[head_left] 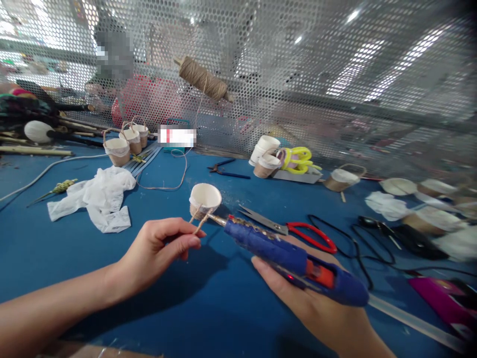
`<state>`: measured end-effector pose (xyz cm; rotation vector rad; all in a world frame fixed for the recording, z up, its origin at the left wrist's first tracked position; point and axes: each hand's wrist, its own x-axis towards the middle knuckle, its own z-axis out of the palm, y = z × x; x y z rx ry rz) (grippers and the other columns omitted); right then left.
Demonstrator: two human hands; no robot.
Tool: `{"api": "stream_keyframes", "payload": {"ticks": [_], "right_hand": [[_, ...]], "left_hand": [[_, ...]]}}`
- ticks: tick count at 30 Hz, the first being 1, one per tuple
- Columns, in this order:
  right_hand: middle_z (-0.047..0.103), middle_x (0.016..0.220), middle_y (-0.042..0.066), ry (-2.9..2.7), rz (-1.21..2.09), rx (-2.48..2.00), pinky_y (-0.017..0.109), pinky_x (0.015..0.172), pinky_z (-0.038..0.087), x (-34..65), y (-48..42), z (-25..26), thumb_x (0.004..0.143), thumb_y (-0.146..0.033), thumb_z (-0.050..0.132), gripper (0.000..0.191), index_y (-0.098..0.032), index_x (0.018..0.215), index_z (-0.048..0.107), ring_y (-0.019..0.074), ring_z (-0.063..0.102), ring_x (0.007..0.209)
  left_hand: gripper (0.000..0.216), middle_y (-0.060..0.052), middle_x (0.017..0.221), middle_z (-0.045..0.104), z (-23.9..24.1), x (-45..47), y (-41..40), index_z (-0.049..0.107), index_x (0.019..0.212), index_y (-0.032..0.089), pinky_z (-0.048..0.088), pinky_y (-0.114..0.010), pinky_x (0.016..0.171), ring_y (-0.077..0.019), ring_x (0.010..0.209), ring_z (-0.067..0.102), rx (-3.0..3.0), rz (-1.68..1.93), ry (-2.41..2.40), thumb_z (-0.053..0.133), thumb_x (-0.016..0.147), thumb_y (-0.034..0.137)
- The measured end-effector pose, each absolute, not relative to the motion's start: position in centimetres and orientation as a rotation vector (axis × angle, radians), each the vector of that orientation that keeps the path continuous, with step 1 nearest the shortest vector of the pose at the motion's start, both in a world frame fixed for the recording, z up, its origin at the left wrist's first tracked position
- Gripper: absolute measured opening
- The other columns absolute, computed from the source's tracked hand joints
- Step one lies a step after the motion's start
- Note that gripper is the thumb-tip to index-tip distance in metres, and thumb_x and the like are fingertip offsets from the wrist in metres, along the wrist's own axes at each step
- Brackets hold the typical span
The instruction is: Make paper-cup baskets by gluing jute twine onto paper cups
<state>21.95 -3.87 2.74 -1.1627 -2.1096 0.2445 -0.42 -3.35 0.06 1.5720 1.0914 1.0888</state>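
Brown twine [202, 223] is pinched in the left hand [164, 243], the nearer grip, its strands slanting away to the cup [205, 195], mouth upward just beyond that pinch; whether the cup touches the desk [164, 204], I can't tell! Across from it, the right hand [311, 304] wraps the glue gun [270, 243], nozzle [218, 220] aimed leftward, right by twine and cup. Back there, a label [177, 135] is blurred: no readable writing.

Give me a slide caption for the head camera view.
Left hand pinching twine at a small cup, right hand holding a blue glue gun, its nozzle close to the twine.
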Motion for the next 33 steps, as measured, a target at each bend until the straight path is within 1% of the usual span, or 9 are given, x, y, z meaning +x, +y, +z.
{"api": "stream_keyframes", "payload": {"ticks": [5, 9, 12, 15, 17, 21, 24, 30, 33], "right_hand": [[0.056, 0.054, -0.003, -2.057, 0.152, -1.178, 0.025, 0.045, 0.046, 21.81, -3.91, 2.95, 0.071, -0.026, 0.060, 0.007, -0.026, 0.069, 0.053, 0.0136, 0.053, 0.046], [0.057, 0.055, -0.004, -2.158, 0.156, -1.137, 0.022, 0.043, 0.045, 21.90, -4.02, 3.01, 0.074, -0.024, 0.058, 0.007, -0.026, 0.070, 0.053, 0.0125, 0.054, 0.047], [0.058, 0.054, -0.005, -2.156, 0.070, -1.119, 0.021, 0.042, 0.044, 21.99, -4.00, 3.13, 0.075, -0.023, 0.056, 0.007, -0.025, 0.069, 0.053, 0.0119, 0.055, 0.046], [0.061, 0.058, -0.003, -2.149, -0.032, -1.115, 0.022, 0.044, 0.047, 22.01, -3.89, 3.36, 0.077, -0.027, 0.054, 0.008, -0.024, 0.069, 0.055, 0.0128, 0.057, 0.048], [0.062, 0.059, -0.002, -2.166, -0.025, -1.120, 0.022, 0.044, 0.048, 22.01, -3.85, 3.39, 0.077, -0.029, 0.053, 0.009, -0.024, 0.071, 0.057, 0.0133, 0.058, 0.049], [0.056, 0.052, -0.004, -2.161, 0.109, -1.144, 0.021, 0.039, 0.044, 21.94, -3.90, 3.22, 0.076, -0.026, 0.055, 0.008, -0.024, 0.068, 0.055, 0.0116, 0.053, 0.043], [0.055, 0.050, -0.005, -2.101, 0.144, -1.163, 0.022, 0.039, 0.044, 21.82, -3.86, 3.26, 0.077, -0.027, 0.055, 0.011, -0.024, 0.066, 0.055, 0.0113, 0.051, 0.040], [0.059, 0.055, -0.003, -2.079, 0.080, -1.148, 0.023, 0.042, 0.047, 21.88, -3.87, 2.96, 0.075, -0.028, 0.056, 0.009, -0.024, 0.068, 0.057, 0.0127, 0.056, 0.045], [0.063, 0.062, -0.001, -2.055, -0.015, -1.115, 0.024, 0.046, 0.050, 22.03, -3.89, 2.64, 0.074, -0.030, 0.058, 0.007, -0.025, 0.071, 0.060, 0.0147, 0.060, 0.052]], "left_hand": [[0.018, -0.001, 0.058, 0.060, 0.01, -0.52, -3.43, 0.066, 0.079, 0.013, 0.043, -0.019, 0.047, -0.0080, 0.048, 0.050, 1.523, 1.081, 1.081, 0.054, 0.078, 0.027], [0.016, -0.001, 0.059, 0.061, 0.13, -0.40, -3.43, 0.065, 0.078, 0.013, 0.043, -0.019, 0.047, -0.0077, 0.047, 0.050, 1.496, 1.103, 1.047, 0.054, 0.078, 0.025], [0.014, -0.001, 0.060, 0.061, 0.12, -0.33, -3.48, 0.065, 0.077, 0.013, 0.043, -0.018, 0.046, -0.0073, 0.047, 0.050, 1.480, 1.119, 1.025, 0.054, 0.077, 0.022], [0.014, -0.002, 0.061, 0.062, 0.02, -0.36, -3.61, 0.065, 0.078, 0.013, 0.043, -0.018, 0.046, -0.0067, 0.046, 0.050, 1.449, 1.129, 1.006, 0.054, 0.077, 0.022], [0.014, -0.001, 0.061, 0.063, -0.04, -0.40, -3.66, 0.065, 0.078, 0.013, 0.043, -0.018, 0.046, -0.0066, 0.046, 0.050, 1.424, 1.130, 0.993, 0.054, 0.077, 0.022], [0.012, -0.001, 0.061, 0.063, 0.01, -0.34, -3.58, 0.066, 0.078, 0.014, 0.044, -0.018, 0.046, -0.0066, 0.045, 0.051, 1.356, 1.120, 0.976, 0.056, 0.077, 0.021], [0.011, -0.001, 0.061, 0.064, 0.08, -0.21, -3.46, 0.066, 0.078, 0.015, 0.044, -0.018, 0.045, -0.0064, 0.045, 0.051, 1.290, 1.126, 0.957, 0.057, 0.076, 0.021], [0.011, -0.001, 0.061, 0.064, 0.04, -0.21, -3.49, 0.067, 0.077, 0.015, 0.045, -0.018, 0.045, -0.0067, 0.044, 0.053, 1.186, 1.133, 0.916, 0.059, 0.074, 0.022], [0.012, -0.001, 0.060, 0.064, 0.06, -0.23, -3.52, 0.067, 0.076, 0.015, 0.044, -0.019, 0.044, -0.0070, 0.043, 0.053, 1.150, 1.119, 0.901, 0.061, 0.074, 0.025]]}}
